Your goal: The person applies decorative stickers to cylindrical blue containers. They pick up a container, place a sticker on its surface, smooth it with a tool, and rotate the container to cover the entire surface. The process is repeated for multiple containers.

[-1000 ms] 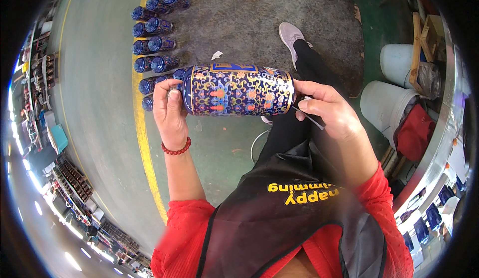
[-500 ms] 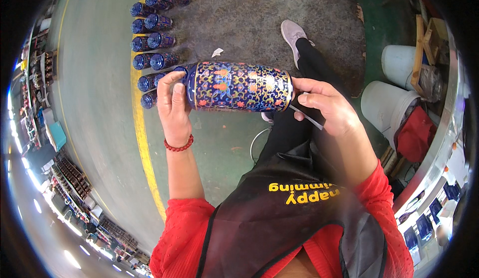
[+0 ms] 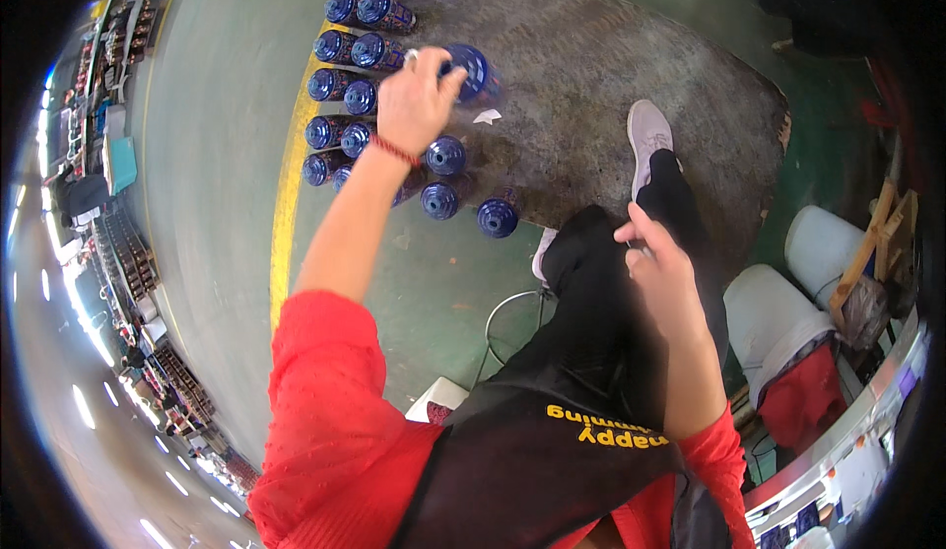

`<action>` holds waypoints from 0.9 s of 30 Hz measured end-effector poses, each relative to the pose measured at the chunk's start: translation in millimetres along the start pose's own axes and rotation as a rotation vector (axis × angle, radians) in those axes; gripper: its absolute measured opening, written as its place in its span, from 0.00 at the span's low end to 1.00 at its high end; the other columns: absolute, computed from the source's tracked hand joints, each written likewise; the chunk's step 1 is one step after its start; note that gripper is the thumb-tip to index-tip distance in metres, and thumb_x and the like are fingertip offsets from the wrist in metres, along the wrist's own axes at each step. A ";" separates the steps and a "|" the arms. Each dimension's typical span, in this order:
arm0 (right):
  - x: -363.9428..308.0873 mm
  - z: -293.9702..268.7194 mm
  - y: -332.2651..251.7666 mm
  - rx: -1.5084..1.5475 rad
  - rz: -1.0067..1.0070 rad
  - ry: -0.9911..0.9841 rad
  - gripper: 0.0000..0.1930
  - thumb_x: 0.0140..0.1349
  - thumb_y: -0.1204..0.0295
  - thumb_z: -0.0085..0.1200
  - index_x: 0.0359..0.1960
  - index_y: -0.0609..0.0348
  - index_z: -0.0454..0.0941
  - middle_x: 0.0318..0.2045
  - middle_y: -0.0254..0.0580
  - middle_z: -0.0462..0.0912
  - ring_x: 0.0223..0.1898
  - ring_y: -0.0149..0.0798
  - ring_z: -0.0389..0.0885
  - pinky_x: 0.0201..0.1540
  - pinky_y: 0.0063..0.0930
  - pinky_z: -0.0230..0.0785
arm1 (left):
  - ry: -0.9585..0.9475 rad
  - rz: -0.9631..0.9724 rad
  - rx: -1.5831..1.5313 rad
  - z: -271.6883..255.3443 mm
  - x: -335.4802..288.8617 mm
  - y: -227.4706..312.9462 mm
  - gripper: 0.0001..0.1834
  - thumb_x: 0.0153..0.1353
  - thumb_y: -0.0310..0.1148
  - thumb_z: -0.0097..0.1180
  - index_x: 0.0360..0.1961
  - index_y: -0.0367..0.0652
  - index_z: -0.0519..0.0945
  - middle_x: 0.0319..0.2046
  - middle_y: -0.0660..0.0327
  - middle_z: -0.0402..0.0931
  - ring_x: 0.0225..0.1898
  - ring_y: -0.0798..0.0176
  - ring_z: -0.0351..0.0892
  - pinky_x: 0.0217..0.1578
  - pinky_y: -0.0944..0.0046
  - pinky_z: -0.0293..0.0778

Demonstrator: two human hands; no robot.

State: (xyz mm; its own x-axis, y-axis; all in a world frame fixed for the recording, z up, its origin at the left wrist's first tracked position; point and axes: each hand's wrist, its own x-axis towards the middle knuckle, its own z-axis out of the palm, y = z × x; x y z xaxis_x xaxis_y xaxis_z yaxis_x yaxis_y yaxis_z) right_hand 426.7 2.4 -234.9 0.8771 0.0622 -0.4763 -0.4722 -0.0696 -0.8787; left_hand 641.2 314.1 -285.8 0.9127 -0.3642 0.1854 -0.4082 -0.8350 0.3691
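My left hand point(image 3: 419, 101), with a red bead bracelet at its wrist, is over the dark board and closed at the knob end of a blue lidded jar point(image 3: 471, 73). Motion blurs this jar a little, and its lid faces up. Beside the hand stand rows of similar blue jars with knobbed lids point(image 3: 376, 11). Closer to me are a few more, among them a separate jar point(image 3: 498, 216). My right hand point(image 3: 658, 253) is raised over my leg, its fingers pinched and index finger extended. A small pale piece shows between the fingers, too little of it to name.
The jars stand along the left edge of a worn dark board point(image 3: 611, 56), near a yellow floor line point(image 3: 288, 224). A white scrap point(image 3: 487, 116) lies on the board. White buckets point(image 3: 774, 317), a red cloth point(image 3: 808, 396) and wooden pieces point(image 3: 867, 243) are at the right.
The patterned jar I held sideways in both hands is gone from my right hand. My left hand has moved up and forward, to a jar among the rows. My view has shifted.
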 end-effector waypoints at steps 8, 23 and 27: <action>6.3 -17.3 -25.6 -0.248 -0.207 -0.036 0.30 0.56 0.86 0.51 0.64 0.70 0.68 0.43 0.50 0.79 0.46 0.49 0.78 0.54 0.37 0.69 | -0.007 -0.391 0.262 111.3 104.8 -141.3 0.22 0.66 0.47 0.55 0.51 0.41 0.75 0.43 0.41 0.81 0.45 0.37 0.82 0.48 0.44 0.75; 12.7 -36.0 -34.8 -0.272 -0.112 -0.053 0.26 0.57 0.82 0.54 0.61 0.69 0.72 0.42 0.51 0.80 0.48 0.52 0.78 0.54 0.40 0.69 | -0.006 -0.546 0.321 159.7 148.5 -203.7 0.31 0.61 0.53 0.57 0.49 0.33 0.77 0.47 0.36 0.80 0.52 0.35 0.79 0.54 0.46 0.75; 12.8 -26.7 -29.6 -0.323 -0.167 0.011 0.24 0.58 0.83 0.52 0.60 0.68 0.73 0.42 0.49 0.81 0.47 0.46 0.79 0.53 0.35 0.70 | 0.018 -0.129 0.382 137.0 64.6 -148.2 0.14 0.64 0.41 0.58 0.42 0.42 0.80 0.35 0.55 0.77 0.35 0.57 0.76 0.34 0.59 0.71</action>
State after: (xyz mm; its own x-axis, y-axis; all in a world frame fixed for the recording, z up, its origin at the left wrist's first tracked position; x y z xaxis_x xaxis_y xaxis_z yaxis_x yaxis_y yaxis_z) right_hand 454.2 -21.3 -214.2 0.9416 0.0888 -0.3247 -0.2714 -0.3703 -0.8884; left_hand 763.5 357.7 -453.3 0.9540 -0.2417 0.1773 -0.2500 -0.9679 0.0259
